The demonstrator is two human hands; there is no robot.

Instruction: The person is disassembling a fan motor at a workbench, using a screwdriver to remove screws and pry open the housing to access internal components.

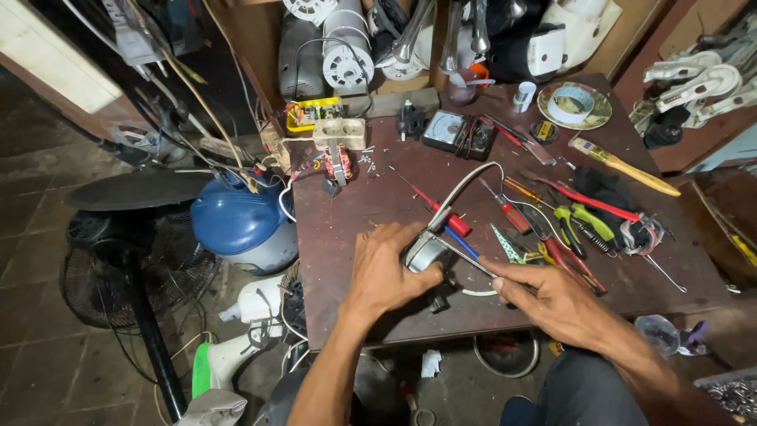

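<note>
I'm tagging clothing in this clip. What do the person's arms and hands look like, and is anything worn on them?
Both forearms are bare: no sleeves in view, no gloves, no watch, and no rings that I can see. The left hand and right hand are uncovered. Dark grey trousers show below the right arm.

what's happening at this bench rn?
A person is working on a small metal motor at a dark workbench. The left hand steadies the motor while the right hand pokes a thin tool into it. Screwdrivers, pliers and a multimeter lie scattered behind.
</note>
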